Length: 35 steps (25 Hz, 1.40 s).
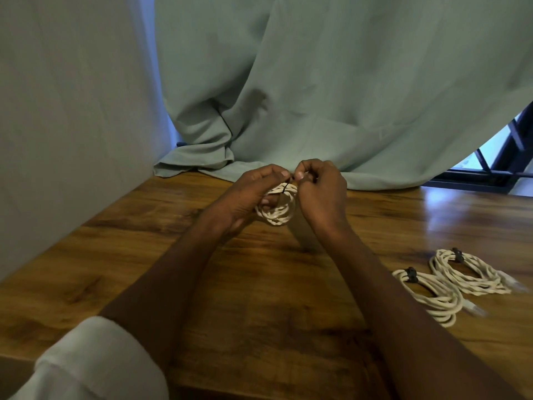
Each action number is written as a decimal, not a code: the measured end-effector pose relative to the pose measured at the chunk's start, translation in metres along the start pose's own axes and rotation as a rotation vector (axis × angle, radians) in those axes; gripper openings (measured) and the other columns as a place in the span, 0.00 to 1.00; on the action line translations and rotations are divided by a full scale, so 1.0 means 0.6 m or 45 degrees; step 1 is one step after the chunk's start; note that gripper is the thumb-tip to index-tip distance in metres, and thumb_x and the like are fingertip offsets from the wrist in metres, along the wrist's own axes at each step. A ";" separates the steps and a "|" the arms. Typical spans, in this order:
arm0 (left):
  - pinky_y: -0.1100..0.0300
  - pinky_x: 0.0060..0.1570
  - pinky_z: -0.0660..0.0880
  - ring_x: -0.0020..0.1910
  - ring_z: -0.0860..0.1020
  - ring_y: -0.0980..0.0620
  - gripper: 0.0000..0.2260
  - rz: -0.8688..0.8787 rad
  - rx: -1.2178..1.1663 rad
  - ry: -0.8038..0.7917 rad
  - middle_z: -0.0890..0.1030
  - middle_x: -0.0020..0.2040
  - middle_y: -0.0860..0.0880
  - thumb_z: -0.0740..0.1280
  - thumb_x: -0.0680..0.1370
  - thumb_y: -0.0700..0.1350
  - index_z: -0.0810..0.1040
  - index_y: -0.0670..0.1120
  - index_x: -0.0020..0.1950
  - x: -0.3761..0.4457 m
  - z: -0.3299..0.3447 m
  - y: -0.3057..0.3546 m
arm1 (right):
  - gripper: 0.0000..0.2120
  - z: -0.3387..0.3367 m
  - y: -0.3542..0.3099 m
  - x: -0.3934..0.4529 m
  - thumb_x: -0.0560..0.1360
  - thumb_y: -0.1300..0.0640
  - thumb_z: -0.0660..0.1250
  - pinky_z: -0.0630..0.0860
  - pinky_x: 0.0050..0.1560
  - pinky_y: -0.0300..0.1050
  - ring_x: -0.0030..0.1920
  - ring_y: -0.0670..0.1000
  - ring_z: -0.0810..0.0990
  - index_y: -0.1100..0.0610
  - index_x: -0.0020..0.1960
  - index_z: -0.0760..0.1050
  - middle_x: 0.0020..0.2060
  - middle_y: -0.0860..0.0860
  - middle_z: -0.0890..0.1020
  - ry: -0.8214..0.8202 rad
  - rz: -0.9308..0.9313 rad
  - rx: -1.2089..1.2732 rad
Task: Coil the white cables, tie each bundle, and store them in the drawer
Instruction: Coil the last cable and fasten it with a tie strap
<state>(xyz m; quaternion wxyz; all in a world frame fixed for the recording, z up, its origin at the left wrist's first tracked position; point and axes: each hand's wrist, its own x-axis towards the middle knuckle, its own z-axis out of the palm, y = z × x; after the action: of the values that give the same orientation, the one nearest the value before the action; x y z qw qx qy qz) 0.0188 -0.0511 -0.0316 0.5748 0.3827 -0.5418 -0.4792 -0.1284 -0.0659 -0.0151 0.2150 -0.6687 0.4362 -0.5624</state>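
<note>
I hold a coiled white cable (279, 210) above the wooden table (259, 284), near its far edge. My left hand (248, 194) grips the coil from the left, fingers through its loop. My right hand (323, 192) pinches a thin black tie (288, 186) at the top of the coil, thumb and forefinger closed on it. Two more coiled white cables lie on the table at the right: one (432, 293) nearer me and one (467, 272) beyond it, each with a black tie around it. No drawer is in view.
A pale green curtain (317, 96) hangs behind the table and drapes onto its far edge. A grey wall (72, 125) borders the table's left side. A dark window frame (504, 157) shows at the far right.
</note>
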 end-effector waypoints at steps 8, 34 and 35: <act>0.62 0.31 0.70 0.25 0.70 0.57 0.12 0.011 -0.254 0.593 0.75 0.27 0.51 0.67 0.84 0.53 0.82 0.45 0.50 0.010 0.012 0.006 | 0.07 0.027 0.008 -0.024 0.80 0.65 0.67 0.70 0.42 0.33 0.47 0.47 0.77 0.55 0.51 0.82 0.47 0.50 0.78 -0.219 -0.325 -0.062; 0.61 0.38 0.74 0.32 0.76 0.57 0.05 0.249 0.376 0.414 0.78 0.35 0.49 0.63 0.85 0.41 0.78 0.42 0.55 -0.003 0.048 0.006 | 0.11 -0.008 -0.002 0.003 0.79 0.67 0.66 0.71 0.45 0.33 0.46 0.46 0.79 0.52 0.46 0.79 0.46 0.50 0.83 0.036 -0.173 0.293; 0.57 0.38 0.74 0.32 0.75 0.55 0.07 0.197 0.258 0.472 0.77 0.35 0.48 0.63 0.86 0.43 0.79 0.43 0.53 0.000 0.045 0.005 | 0.11 -0.009 0.001 0.002 0.78 0.66 0.67 0.71 0.45 0.36 0.48 0.47 0.79 0.51 0.46 0.79 0.45 0.47 0.83 -0.037 -0.293 0.204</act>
<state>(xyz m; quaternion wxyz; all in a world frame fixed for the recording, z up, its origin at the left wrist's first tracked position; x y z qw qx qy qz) -0.0074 -0.0482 -0.0254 0.6582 0.4773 -0.5000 -0.2984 -0.1338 -0.0660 -0.0136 0.2080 -0.7031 0.3073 -0.6066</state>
